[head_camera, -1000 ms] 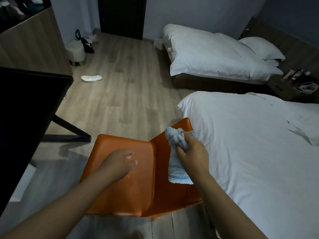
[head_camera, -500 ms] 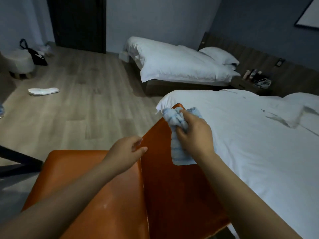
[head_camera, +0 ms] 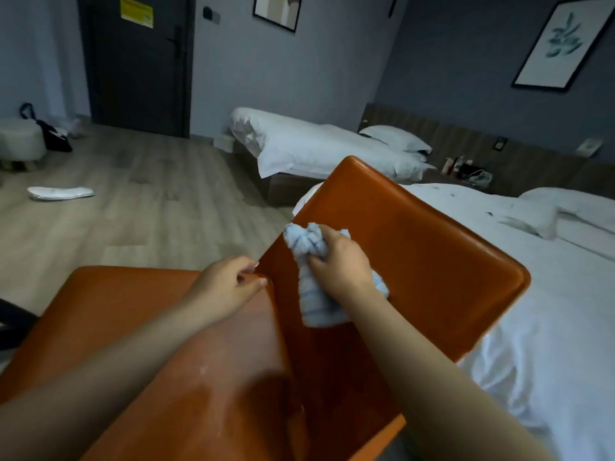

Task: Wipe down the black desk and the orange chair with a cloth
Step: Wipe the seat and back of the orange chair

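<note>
Starting left: glossy orange leather-look chair fills the lower frame, seat on its left half, backrest on its right half rising toward the bed. Judged firm, smooth, fairly light, likely slick where damp, so best steadied by the backrest's edge, not the flat faces. Left hand sits at the chair's seat-back join, fingers curled, thumb and fingertips pinching the backrest's left edge. Just right of it, on the chair's backrest face, is a crumpled pale-blue terry cloth: soft, limp, bunches easily, take it as a wad. Right hand is clamped round its middle, fingers fully closed, pressing it to the backrest. Hands near, not touching. White-sheeted bed lies just right of the chair. Black desk not identifiable.
</note>
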`<state>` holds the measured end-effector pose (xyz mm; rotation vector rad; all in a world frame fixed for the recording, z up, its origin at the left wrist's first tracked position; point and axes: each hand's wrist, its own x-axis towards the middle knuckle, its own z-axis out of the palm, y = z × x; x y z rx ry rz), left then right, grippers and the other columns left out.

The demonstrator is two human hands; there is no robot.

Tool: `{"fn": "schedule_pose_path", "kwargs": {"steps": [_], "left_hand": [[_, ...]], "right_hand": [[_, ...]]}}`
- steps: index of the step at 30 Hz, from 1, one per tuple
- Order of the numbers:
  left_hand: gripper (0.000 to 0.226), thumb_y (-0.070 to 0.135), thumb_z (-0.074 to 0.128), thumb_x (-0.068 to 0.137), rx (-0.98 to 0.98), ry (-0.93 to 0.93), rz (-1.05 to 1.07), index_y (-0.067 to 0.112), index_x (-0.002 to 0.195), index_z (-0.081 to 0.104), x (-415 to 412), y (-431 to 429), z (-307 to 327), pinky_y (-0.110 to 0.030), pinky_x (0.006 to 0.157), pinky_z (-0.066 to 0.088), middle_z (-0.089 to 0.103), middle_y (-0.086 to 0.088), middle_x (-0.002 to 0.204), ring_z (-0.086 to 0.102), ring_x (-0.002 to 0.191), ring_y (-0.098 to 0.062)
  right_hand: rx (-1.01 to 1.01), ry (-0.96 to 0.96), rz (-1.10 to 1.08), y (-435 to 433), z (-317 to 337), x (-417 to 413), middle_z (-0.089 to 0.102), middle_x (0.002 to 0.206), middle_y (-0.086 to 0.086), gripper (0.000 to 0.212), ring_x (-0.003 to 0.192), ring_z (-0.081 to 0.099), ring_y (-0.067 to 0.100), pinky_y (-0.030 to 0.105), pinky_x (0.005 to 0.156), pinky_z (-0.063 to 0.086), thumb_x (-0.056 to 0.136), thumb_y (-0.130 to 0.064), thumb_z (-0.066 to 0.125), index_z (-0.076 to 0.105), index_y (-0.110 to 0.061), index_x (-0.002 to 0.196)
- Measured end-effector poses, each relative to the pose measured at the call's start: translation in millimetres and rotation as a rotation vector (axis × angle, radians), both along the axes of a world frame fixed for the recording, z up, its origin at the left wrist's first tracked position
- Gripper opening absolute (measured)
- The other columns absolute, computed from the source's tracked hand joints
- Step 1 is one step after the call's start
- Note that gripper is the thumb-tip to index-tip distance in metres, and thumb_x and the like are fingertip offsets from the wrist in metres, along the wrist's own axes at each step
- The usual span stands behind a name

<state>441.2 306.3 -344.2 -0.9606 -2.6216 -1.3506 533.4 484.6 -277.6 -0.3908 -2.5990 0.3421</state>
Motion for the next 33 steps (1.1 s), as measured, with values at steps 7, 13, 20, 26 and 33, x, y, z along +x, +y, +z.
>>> {"fn": "schedule_pose_path", "kwargs": {"steps": [7, 13, 20, 26, 33], "left_hand": [[0.042, 0.026, 0.071, 0.085, -0.15, -0.045, 0.061, 0.009, 0.122, 0.063, -19.6, -51.9, -45.1, -0.035, 0.091, 0.05, 0.064, -0.007, 0.119, 0.063, 0.1, -0.022], [0.043, 0.029, 0.069, 0.087, -0.221, -0.056, 0.016, 0.009, 0.125, 0.061, -24.1, -53.9, -53.6, -0.036, 0.091, 0.049, 0.062, -0.006, 0.121, 0.061, 0.102, -0.022], [0.065, 0.052, 0.07, 0.078, -0.214, -0.078, -0.163, 0.021, 0.133, 0.053, -10.7, -5.5, -52.1, -0.03, 0.091, 0.046, 0.055, 0.001, 0.133, 0.054, 0.112, -0.012], [0.107, 0.088, 0.046, 0.065, -0.535, -0.039, -0.207, 0.034, 0.152, 0.014, 20.1, 54.0, -68.5, -0.045, 0.107, 0.029, 0.028, -0.009, 0.15, 0.032, 0.136, -0.029], [0.085, 0.065, 0.071, 0.063, -0.695, -0.13, -0.157, 0.037, 0.137, 0.04, 27.2, 74.8, -84.4, -0.042, 0.106, 0.036, 0.029, -0.002, 0.145, 0.032, 0.132, -0.03]], "right_hand": [[-0.123, -0.255, -0.061, -31.7, -95.3, -23.1, 0.062, 0.116, 0.005, 0.042, 0.112, 0.054, 0.027, 0.039, 0.088, 0.048, 0.088, -0.034, 0.049, 0.049, -0.017, 0.127], [-0.192, -0.447, -0.045, -38.1, -92.6, -11.7, 0.038, 0.147, 0.007, 0.084, 0.132, 0.039, 0.027, 0.044, 0.106, 0.037, 0.082, -0.056, 0.06, 0.023, -0.02, 0.148], [0.364, -0.283, -0.031, -11.6, 11.9, 41.8, 0.056, 0.125, 0.0, 0.043, 0.115, 0.053, 0.019, 0.039, 0.095, 0.047, 0.089, -0.039, 0.057, 0.052, -0.025, 0.129], [0.549, -0.155, -0.128, 21.9, 73.4, 70.0, 0.063, 0.115, 0.002, 0.033, 0.107, 0.057, 0.019, 0.036, 0.097, 0.046, 0.089, -0.031, 0.06, 0.062, -0.019, 0.12], [0.618, -0.275, -0.308, 51.3, 86.6, 65.9, 0.054, 0.125, 0.007, 0.048, 0.115, 0.049, 0.027, 0.041, 0.1, 0.042, 0.085, -0.037, 0.063, 0.051, -0.02, 0.128]]}}
